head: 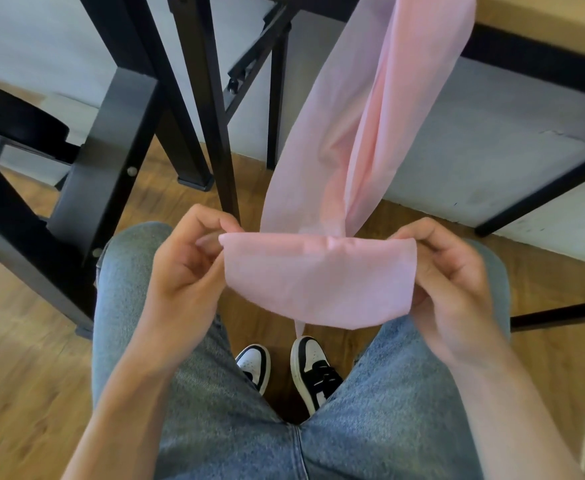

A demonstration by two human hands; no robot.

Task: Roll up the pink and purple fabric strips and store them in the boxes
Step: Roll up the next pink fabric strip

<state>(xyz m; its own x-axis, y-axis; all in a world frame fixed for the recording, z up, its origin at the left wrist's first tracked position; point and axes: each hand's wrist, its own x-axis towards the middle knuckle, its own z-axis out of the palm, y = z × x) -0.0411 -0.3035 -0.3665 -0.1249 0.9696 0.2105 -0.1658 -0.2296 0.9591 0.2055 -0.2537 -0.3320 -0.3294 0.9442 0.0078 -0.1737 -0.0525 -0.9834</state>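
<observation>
A long pink fabric strip (322,278) hangs down from the wooden table edge at the upper right and ends in a folded flap held above my lap. My left hand (183,268) pinches the flap's left end between thumb and fingers. My right hand (453,271) pinches its right end in the same way. The strip bunches into folds just above the flap. No purple strip and no boxes are in view.
I sit with jeans-clad knees apart and black-and-white sneakers (284,368) on the wooden floor. Black metal table and chair legs (211,98) stand ahead, a black stool (17,123) at the left. The wooden tabletop (543,26) edge runs across the upper right.
</observation>
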